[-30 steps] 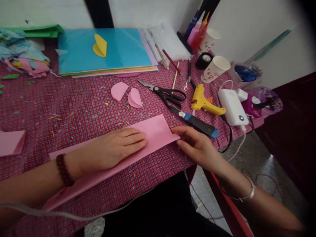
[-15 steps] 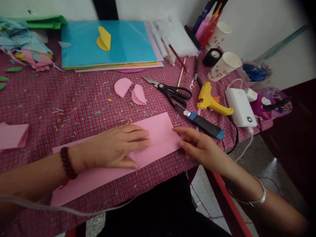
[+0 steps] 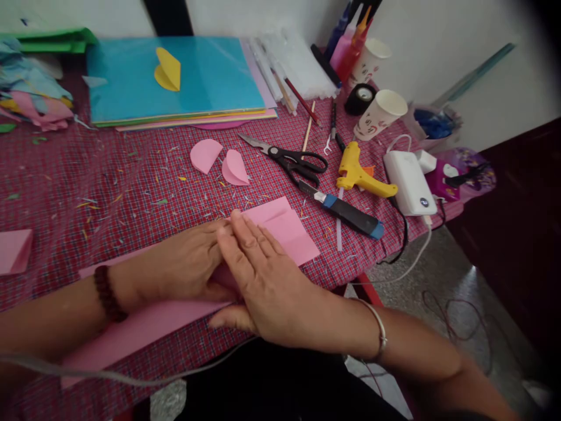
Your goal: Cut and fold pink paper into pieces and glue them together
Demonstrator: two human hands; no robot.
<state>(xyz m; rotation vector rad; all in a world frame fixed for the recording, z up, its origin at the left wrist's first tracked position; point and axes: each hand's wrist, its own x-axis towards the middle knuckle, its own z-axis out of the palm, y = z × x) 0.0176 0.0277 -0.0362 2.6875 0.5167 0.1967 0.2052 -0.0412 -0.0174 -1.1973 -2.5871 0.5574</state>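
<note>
A long sheet of pink paper [image 3: 144,327] lies along the table's front edge, its right end showing a folded layer and a crease. My left hand [image 3: 188,257] rests on the paper, its fingertips hidden under the other hand. My right hand [image 3: 272,286] lies flat across the left fingers, palm down on the paper, fingers stretched out and thumb apart. Two folded pink paper circles [image 3: 205,155] sit just beyond the sheet. Scissors [image 3: 289,159] and a blue-and-black utility knife [image 3: 346,211] lie to the right of them.
Behind the knife lies a yellow glue gun [image 3: 362,175], beside a white power bank [image 3: 409,182]. Paper cups [image 3: 380,114] stand at the back right. A stack of coloured paper [image 3: 175,82] with a yellow folded piece lies at the back. Paper scraps dot the checked cloth.
My right hand has moved left from the paper's right edge onto the paper and over my left fingers. A folded layer now shows at the right end. The view has shifted slightly.
</note>
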